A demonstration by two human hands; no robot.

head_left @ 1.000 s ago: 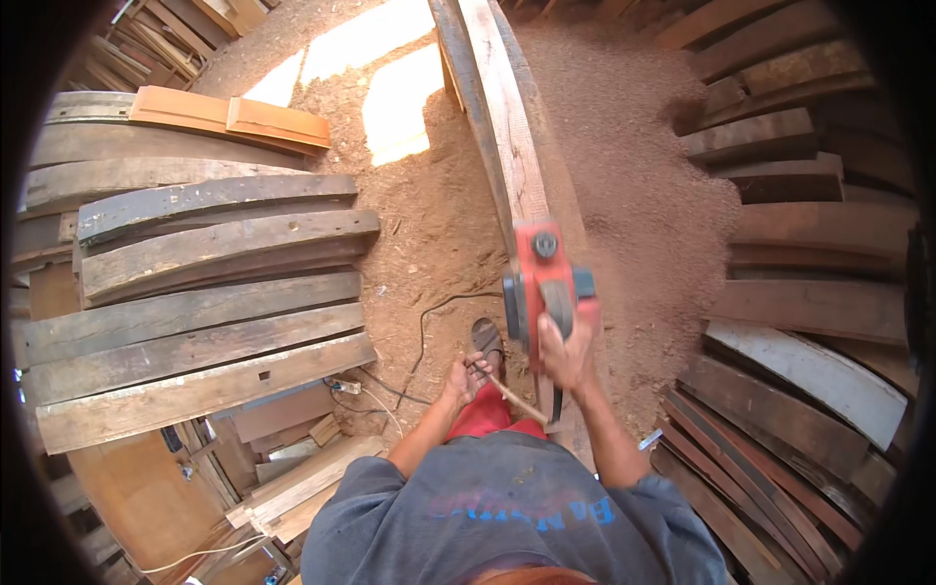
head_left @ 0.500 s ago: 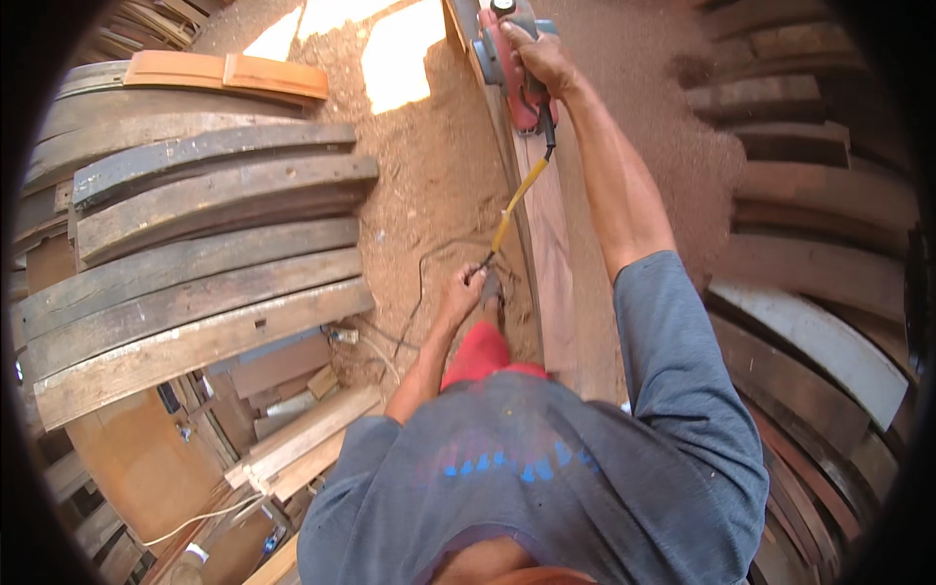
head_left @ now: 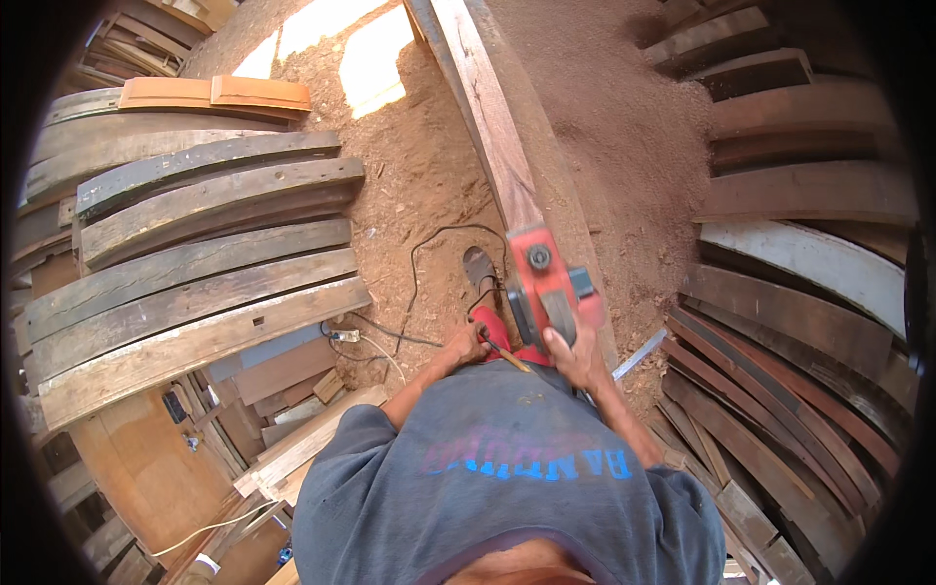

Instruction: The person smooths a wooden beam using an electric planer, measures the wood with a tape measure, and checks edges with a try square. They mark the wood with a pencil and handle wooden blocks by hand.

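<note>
Left hand (head_left: 468, 343), left of the plank (head_left: 495, 146): fingers closed on yellow-and-black cord (head_left: 515, 362). Right hand (head_left: 579, 358), at the plank's near stretch: fingers wrapped round rear grip (head_left: 558, 312) of red planer (head_left: 527, 244). Planer sits over that same stretch; underside contact hidden. Likely heavy, rigid; cord bendy. Best held by rear grip, front knob (head_left: 538, 256) to steady. Farther out: boards (head_left: 219, 202) left of plank, darker boards (head_left: 795, 193) right.
</note>
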